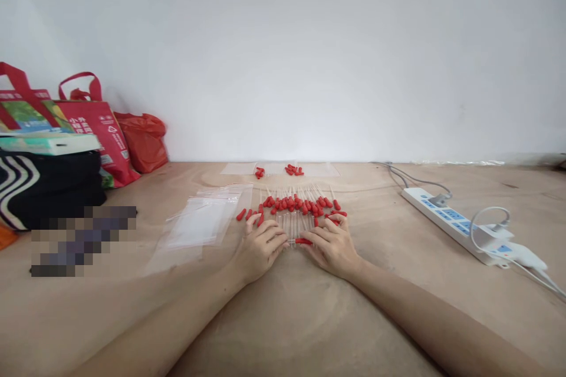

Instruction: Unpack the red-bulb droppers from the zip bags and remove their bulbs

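Pale wood makes up the surface [283,318], which runs back to a plain white wall. Our left grip [260,247] lies on the near ends of a row of clear tubes [295,225], fingers loosely spread and closed around nothing. Our right grip [333,246] rests the same way just beside it, fingertips meeting a loose red cap [303,241] that lies between the two hands. At this size we cannot tell whether that cap is pinched or only touched.

The tubes lie side by side and point away from us, with a band of red caps [292,205] at their far ends. A smaller cluster of red pieces [292,170] sits near the wall. Clear plastic bags [201,224] lie flat just left of the tubes. Well apart on the right is a white power strip [455,221] with cables plugged in. At the far left stand red tote bags [95,123], an orange plastic bag [144,141] and a black striped bag [44,188].
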Demonstrator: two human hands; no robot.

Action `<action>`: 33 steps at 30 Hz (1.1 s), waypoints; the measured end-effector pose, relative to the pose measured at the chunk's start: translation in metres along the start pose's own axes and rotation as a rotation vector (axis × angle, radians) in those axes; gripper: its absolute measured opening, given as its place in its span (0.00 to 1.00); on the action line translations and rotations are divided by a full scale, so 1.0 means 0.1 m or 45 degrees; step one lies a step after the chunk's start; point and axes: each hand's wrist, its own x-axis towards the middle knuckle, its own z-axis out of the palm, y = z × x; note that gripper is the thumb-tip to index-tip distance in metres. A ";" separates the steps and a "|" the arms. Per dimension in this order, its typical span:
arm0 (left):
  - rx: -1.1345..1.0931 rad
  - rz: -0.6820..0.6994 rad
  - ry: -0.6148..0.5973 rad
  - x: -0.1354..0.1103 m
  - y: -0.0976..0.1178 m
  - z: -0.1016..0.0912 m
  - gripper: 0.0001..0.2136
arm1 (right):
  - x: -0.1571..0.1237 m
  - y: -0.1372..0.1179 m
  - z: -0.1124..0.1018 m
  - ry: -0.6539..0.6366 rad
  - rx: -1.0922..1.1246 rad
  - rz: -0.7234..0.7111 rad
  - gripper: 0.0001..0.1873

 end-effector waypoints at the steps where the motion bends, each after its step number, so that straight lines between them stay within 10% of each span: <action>1: -0.005 0.005 -0.001 0.00 0.01 0.00 0.07 | 0.00 0.00 0.01 0.008 0.004 -0.009 0.05; 18: -0.068 -0.070 -0.109 -0.01 0.00 -0.09 0.10 | -0.08 0.05 -0.05 -0.115 0.066 -0.014 0.07; 33: -0.100 -0.423 -0.075 -0.08 -0.24 0.05 0.19 | -0.20 0.58 -0.08 0.093 -0.065 0.849 0.13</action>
